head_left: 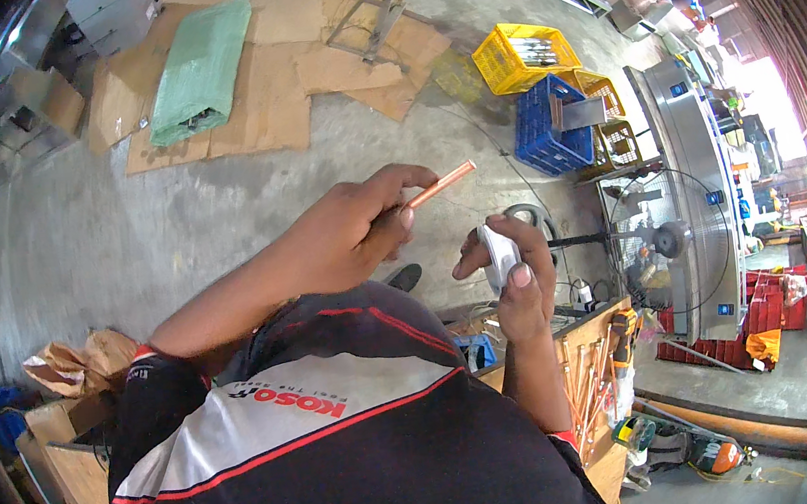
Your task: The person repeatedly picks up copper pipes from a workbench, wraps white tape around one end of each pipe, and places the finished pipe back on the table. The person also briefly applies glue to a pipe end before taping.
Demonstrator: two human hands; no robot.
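Observation:
My left hand [352,226] is closed around a short copper tube [447,182], pinching it between thumb and fingers. The tube's free end points up and to the right, away from my body. To the right, my right hand [527,287] grips a small white disc-shaped spool [501,254] on edge, with the thumb against its side. The two hands are apart, held in front of my torso above the concrete floor. What is wound on the spool, if anything, is too small to tell.
Yellow crates [513,59] and a blue crate [540,129] stand ahead on the right. A round fan [669,239] is right of my hands. Copper rods [589,380] lie on a wooden bench nearby. Cardboard sheets [264,98] cover the far floor, with a green wrapped package [200,70] on top.

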